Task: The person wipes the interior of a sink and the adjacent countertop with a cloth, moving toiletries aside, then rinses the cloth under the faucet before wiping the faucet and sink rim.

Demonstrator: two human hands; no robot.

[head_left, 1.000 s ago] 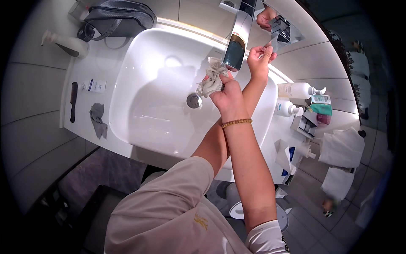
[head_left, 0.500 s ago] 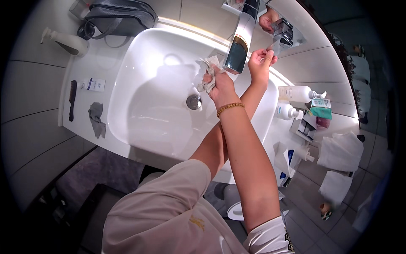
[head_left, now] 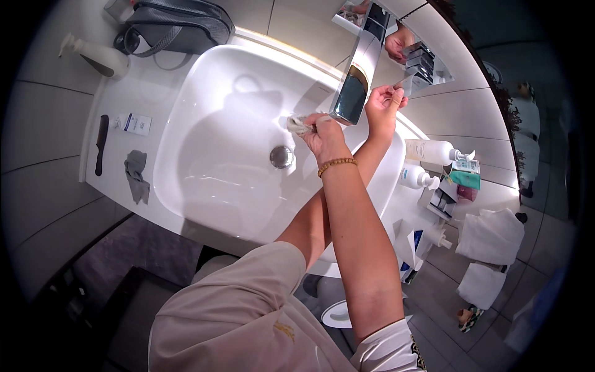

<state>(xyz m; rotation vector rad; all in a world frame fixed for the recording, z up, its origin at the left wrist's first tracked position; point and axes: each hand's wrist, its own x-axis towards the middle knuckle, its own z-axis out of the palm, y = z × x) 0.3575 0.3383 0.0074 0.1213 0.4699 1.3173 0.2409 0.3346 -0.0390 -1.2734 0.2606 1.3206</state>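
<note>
My forearms cross over the white washbasin [head_left: 204, 192], the right one on top. With a beaded bracelet [head_left: 338, 163] on its wrist, my right hand [head_left: 325, 137] grips a crumpled, pale wet-looking tissue [head_left: 300, 126]. It is close to the lower end of a shiny, dark rectangular faucet [head_left: 351, 99], to the left of it. Beyond the faucet's right side is my left hand [head_left: 385, 110], its fingers pinched at a thin, flat grey piece [head_left: 406, 82] whose kind I cannot make out.
Left of the basin lie a black comb [head_left: 102, 146], a small white packet [head_left: 136, 124] and a grey cloth [head_left: 137, 177]. A pump bottle [head_left: 94, 57] and grey bag [head_left: 176, 25] stand behind them. More pump bottles [head_left: 429, 150] line the right side; white towels [head_left: 491, 235] appear beyond.
My right hand has moved slightly down and turned, so the tissue looks more bunched. My left hand keeps its pinch at the thin piece. The whole view has shifted a little.
</note>
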